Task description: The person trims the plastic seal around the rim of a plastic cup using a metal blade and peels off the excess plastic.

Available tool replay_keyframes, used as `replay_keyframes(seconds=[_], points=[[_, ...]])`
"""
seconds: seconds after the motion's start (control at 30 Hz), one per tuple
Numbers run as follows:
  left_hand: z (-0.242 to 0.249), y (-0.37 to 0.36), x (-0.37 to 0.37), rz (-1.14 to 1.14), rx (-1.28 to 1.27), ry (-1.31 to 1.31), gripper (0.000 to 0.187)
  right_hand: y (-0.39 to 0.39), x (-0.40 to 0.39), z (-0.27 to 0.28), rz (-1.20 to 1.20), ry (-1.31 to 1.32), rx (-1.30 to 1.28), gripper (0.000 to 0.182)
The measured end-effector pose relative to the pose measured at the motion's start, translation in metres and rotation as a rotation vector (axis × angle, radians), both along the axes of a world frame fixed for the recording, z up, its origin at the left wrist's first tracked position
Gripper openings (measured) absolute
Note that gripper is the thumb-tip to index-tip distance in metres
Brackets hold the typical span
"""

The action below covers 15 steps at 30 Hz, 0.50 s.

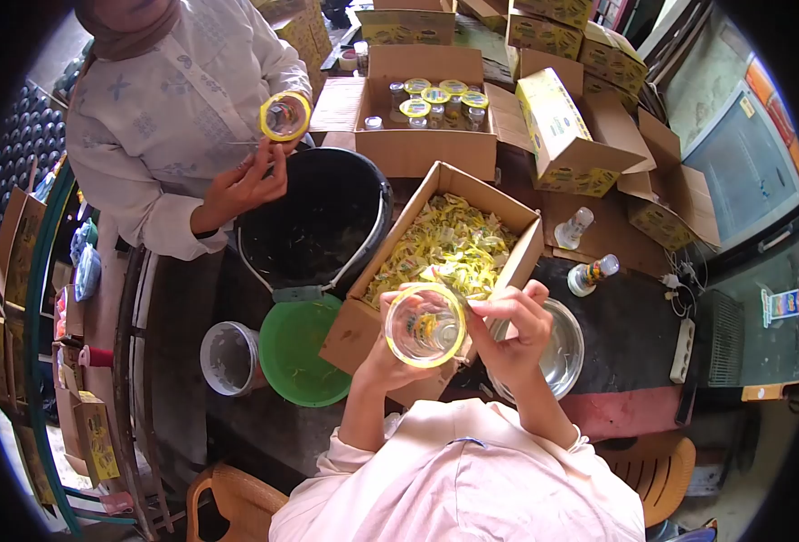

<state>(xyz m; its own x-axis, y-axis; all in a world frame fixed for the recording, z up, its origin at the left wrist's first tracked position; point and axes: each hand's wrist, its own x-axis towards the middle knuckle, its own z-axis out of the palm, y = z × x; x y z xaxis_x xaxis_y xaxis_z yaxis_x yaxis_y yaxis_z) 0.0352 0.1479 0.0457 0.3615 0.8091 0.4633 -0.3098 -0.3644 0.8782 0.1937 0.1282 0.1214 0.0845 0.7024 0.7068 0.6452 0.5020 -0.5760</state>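
My left hand (379, 365) is wrapped round a clear glass cup (426, 327) with a yellow band at its rim. The cup's mouth faces up toward me, and a coloured print shows through its wall. At the right side of that rim, my right hand (515, 332) has thumb and fingers pinched together. What is in the pinch, if anything, is too small to make out. Just beyond both hands, a cardboard box (338, 336) holds a heap of yellow and pale scraps (444, 239). Partly behind my right hand sits a clear round bowl (562, 361).
Opposite, a person (164, 108) holds a similar yellow-rimmed cup (285, 116). Between us stand a black bucket (268, 212), a green basin (300, 357) and a white tub (228, 359). An open carton (426, 154) holds several glasses. Two glasses (574, 228) are at the right.
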Motion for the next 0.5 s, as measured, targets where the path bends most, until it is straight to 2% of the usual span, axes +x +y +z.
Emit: replay_keyframes(seconds=[0.33, 0.5], points=[[0.0, -0.003, 0.005, -0.044, -0.033, -0.001, 0.078, -0.006, 0.003, 0.001, -0.041, -0.039, 0.034, 0.018], [0.012, -0.008, 0.003, -0.111, -0.226, -0.17, 0.069, -0.012, 0.007, -0.002, -0.018, 0.017, -0.025, 0.017]])
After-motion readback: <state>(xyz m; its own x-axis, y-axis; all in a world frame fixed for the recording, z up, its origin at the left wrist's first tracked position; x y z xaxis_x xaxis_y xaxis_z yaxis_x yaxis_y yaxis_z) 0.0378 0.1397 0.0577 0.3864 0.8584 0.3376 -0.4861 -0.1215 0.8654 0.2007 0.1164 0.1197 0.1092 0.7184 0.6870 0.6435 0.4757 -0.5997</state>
